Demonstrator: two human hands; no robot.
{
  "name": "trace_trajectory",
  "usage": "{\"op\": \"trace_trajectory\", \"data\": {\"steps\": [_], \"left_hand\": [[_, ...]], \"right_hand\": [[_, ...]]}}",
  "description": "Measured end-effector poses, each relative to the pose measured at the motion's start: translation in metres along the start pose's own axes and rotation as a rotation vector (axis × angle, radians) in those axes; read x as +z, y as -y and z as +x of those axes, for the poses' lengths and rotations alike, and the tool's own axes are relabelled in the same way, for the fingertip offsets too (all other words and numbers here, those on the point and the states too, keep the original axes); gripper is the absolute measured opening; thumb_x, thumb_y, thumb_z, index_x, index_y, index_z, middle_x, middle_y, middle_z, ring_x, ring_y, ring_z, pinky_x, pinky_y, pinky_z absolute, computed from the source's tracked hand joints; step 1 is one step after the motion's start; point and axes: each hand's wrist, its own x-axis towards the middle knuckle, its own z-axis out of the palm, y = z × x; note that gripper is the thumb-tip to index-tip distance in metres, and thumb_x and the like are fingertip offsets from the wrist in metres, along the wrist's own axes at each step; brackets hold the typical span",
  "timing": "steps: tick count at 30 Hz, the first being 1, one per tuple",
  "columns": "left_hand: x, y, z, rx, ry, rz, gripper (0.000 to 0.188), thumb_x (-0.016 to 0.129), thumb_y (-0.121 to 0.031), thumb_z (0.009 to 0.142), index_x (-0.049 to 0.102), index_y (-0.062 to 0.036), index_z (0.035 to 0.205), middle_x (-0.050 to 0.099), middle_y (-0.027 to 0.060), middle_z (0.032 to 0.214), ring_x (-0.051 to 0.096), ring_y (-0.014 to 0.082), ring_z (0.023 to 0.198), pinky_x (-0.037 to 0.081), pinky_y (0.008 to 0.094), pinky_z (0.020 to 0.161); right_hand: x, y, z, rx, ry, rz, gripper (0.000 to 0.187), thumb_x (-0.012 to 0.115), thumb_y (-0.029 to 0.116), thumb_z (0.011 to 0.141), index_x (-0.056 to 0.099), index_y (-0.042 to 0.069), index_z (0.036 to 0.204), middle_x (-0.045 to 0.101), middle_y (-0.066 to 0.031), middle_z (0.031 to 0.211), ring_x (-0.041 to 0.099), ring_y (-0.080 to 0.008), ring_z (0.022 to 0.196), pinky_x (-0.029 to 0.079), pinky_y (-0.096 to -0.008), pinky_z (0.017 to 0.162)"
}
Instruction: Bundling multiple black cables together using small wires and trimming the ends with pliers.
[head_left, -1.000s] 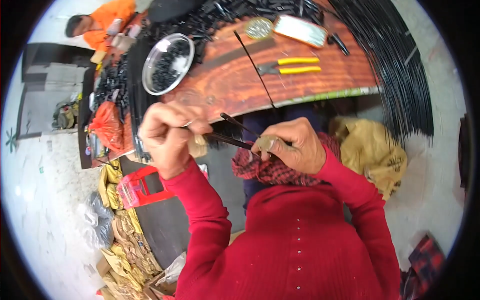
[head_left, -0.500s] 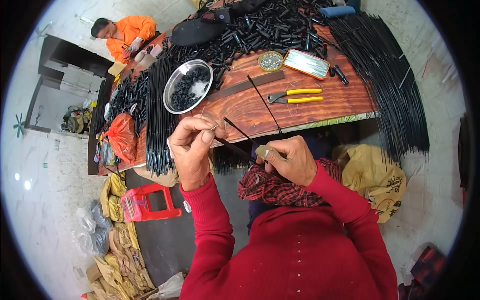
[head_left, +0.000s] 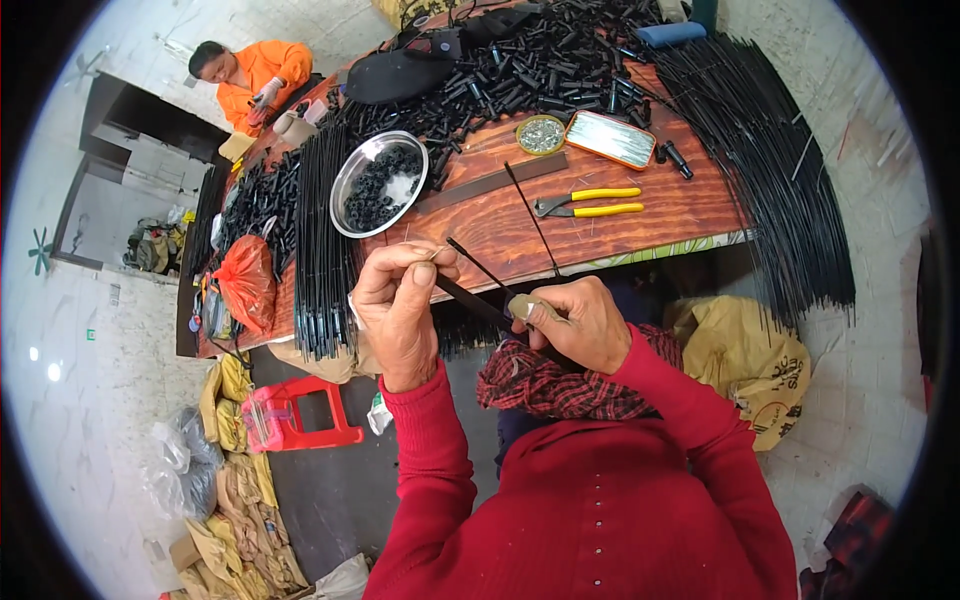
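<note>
My left hand [head_left: 402, 318] is closed, thumb against forefinger, with a short thin metal pin [head_left: 434, 255] in the pinch. To its right my right hand [head_left: 580, 322] is closed around a thin black rod [head_left: 481, 267], whose tip slants up toward the left fingertips without touching them. A beige cover wraps the right thumb. Below the rod, a wider dark bar [head_left: 473, 303] runs from beneath the left fingers to the right hand; what bears it is hidden. Both hands are in front of the table's near edge.
On the reddish wooden table [head_left: 640, 225] lie yellow-handled pliers [head_left: 590, 203], a metal bowl [head_left: 338, 205] of black parts, a round tin [head_left: 540, 134], a tray [head_left: 612, 139] of pins and bundled black rods [head_left: 790, 150]. A red stool [head_left: 330, 437] stands left. A person in orange [head_left: 265, 75] works opposite.
My left hand has shifted slightly right and down, still pinching the pin near the rod's tip. The right hand keeps its hold on the rod. The view has tilted a little.
</note>
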Motion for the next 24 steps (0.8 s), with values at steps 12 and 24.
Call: {"op": "trace_trajectory", "data": {"steps": [12,24], "left_hand": [[0.0006,0.0037,-0.0022,0.033,-0.023,-0.035,0.012,0.065,-0.003,0.086,0.059,0.0009,0.097,0.066,0.0168,0.093,0.063,0.0199,0.079,0.052,0.0308,0.072],[0.0004,0.0032,-0.0042,0.039,0.016,-0.044,0.013,0.065,-0.003,0.085,0.059,0.0001,0.096,0.066,0.0171,0.094,0.064,0.0203,0.082,0.054,0.0312,0.073]], "right_hand": [[-0.0008,0.0017,-0.0012,0.038,0.007,0.023,0.028,0.058,0.021,0.091,0.071,0.001,0.076,0.062,-0.0049,0.055,0.062,-0.0110,0.052,0.046,-0.0251,0.050],[-0.0020,0.0012,-0.0008,0.046,0.037,0.012,0.030,0.057,0.025,0.092,0.071,0.002,0.076,0.062,-0.0043,0.055,0.061,-0.0107,0.052,0.046,-0.0250,0.051]]}}
